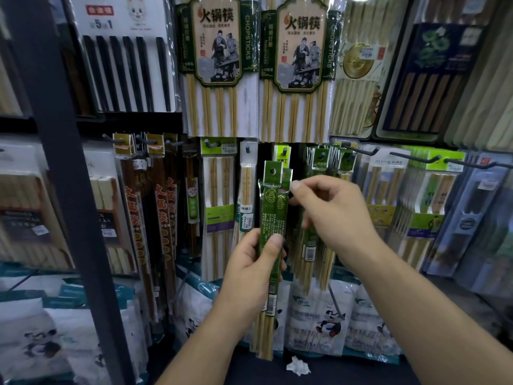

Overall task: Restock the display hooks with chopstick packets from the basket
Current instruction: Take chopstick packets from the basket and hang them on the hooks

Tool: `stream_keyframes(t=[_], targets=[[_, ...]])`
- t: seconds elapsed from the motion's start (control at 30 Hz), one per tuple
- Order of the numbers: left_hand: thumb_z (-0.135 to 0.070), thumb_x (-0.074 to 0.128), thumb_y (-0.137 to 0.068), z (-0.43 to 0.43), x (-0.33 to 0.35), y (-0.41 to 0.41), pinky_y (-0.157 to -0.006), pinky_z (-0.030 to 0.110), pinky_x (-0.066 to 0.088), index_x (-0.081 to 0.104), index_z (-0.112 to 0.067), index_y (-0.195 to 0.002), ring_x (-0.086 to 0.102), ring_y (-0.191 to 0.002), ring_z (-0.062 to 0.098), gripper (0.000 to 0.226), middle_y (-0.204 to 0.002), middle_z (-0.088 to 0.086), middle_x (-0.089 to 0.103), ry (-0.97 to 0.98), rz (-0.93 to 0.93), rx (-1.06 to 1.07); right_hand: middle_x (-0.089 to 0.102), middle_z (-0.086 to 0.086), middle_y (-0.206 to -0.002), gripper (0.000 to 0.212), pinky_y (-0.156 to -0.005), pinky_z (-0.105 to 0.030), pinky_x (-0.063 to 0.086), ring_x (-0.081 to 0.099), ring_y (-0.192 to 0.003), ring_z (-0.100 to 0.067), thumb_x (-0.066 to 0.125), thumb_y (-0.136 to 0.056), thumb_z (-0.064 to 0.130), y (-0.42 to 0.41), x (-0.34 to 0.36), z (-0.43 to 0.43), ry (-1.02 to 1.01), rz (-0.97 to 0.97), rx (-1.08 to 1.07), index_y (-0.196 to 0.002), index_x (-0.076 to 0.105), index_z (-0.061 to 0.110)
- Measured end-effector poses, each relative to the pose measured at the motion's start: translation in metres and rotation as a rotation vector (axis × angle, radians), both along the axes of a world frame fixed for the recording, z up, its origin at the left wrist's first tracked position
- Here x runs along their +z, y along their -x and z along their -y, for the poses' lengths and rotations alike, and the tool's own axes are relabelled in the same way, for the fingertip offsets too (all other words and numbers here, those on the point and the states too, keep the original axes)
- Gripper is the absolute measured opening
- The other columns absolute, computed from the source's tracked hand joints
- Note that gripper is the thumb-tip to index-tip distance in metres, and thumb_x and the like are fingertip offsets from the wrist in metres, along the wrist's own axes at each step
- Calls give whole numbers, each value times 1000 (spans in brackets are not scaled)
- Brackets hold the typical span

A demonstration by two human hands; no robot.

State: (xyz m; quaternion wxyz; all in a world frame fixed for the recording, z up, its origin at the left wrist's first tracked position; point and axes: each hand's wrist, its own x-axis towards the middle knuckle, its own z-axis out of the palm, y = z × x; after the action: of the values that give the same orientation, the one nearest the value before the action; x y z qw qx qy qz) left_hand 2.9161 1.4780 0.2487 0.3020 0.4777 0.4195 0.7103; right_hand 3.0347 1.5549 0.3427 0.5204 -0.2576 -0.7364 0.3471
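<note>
My left hand (254,269) grips a small bunch of slim green chopstick packets (271,218) around their middle, held upright in front of the display. Each packet has a round hanging hole near its top. My right hand (334,215) pinches the upper edge of the rear packet between thumb and forefinger. Just behind the packets' tops a black display hook (283,152) sticks out with a green-headed packet on it. More green packets (322,162) hang on the hook to the right. No basket is in view.
A dark steel upright (69,190) runs down the left. Large chopstick packs (219,65) hang above, other packs on hooks (410,157) to the right. Panda-printed bags (319,320) lie on the shelf below, with a crumpled white paper (298,365) at its front edge.
</note>
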Motion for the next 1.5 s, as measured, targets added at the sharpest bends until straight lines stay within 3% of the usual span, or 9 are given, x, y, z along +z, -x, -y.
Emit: stream_keyframes(t=[0.27, 0.4, 0.63, 0.8, 1.0, 1.1, 1.23, 1.37, 1.5], targets=[[-50, 56, -88, 0, -4, -1, -72, 4, 47, 63, -35, -109, 63, -93, -17, 27, -96, -31, 71, 18, 48, 16, 59, -1, -54, 19, -46, -17, 42, 56, -47, -12, 67, -97, 26, 2, -4, 2, 135, -105, 43, -79, 73, 24], [-51, 50, -92, -1, -3, 3, -66, 17, 51, 59, -5, -97, 59, -71, 4, 47, -75, -11, 62, 3, 18, 86, 52, 3, -51, 26, -44, -16, 39, 51, -45, -10, 65, -99, 26, -4, 4, -4, 145, -186, -57, -73, 71, 27], [-46, 51, -99, 1, -4, 4, -60, 26, 52, 52, -12, -117, 50, -61, 9, 39, -70, -8, 52, 66, -12, 30, 51, 8, -54, 32, -44, -17, 41, 50, -44, -10, 62, -100, 26, -8, 17, -18, 159, -248, -144, -69, 70, 26], [-55, 54, -91, 2, -5, 3, -56, 27, 46, 57, -31, -95, 46, -58, 9, 25, -68, -7, 50, 64, -30, -19, 48, 0, -57, 32, -43, -16, 41, 49, -47, -12, 62, -100, 27, -5, 17, -30, 146, -217, -220, -76, 64, 5], [-52, 55, -93, 0, -7, 4, -55, 27, 45, 32, 2, -142, 46, -58, 8, 76, -69, -6, 50, 86, -3, 16, 45, -3, -55, 41, -65, -22, 52, 47, -54, -19, 60, -100, 28, -3, 15, -32, 86, -176, -275, -78, 58, -7], [-63, 58, -88, 2, -6, 4, -55, 25, 45, 45, -4, -130, 46, -58, 7, 73, -70, -6, 50, 80, -20, 3, 47, -6, -58, 41, -81, -40, 59, 49, -58, -23, 61, -99, 30, -4, 14, -31, 85, -148, -305, -77, 60, -5], [-54, 57, -91, 1, -7, 3, -54, 24, 43, 32, -2, -146, 44, -57, 7, 79, -68, -7, 50, 118, 9, 3, 54, -16, -58, 42, -82, -47, 60, 57, -58, -25, 60, -98, 34, -5, 15, -31, 27, -73, -361, -72, 64, 1], [-70, 70, -75, 3, -3, 1, -46, 22, 30, 59, -59, -116, 35, -54, 5, 44, -64, -10, 43, 71, 32, -117, 66, 3, -56, 36, -66, -42, 61, 68, -60, -18, 61, -97, 42, -8, 18, -30, -87, 108, -494, -69, 71, 22], [-54, 63, -93, 3, -3, 2, -44, 19, 28, 51, -36, -137, 34, -52, 6, 49, -66, -7, 42, 70, 138, -144, 67, 4, -59, 35, -65, -41, 60, 68, -63, -19, 61, -96, 47, -10, 16, -28, -95, 171, -535, -73, 71, 23]])
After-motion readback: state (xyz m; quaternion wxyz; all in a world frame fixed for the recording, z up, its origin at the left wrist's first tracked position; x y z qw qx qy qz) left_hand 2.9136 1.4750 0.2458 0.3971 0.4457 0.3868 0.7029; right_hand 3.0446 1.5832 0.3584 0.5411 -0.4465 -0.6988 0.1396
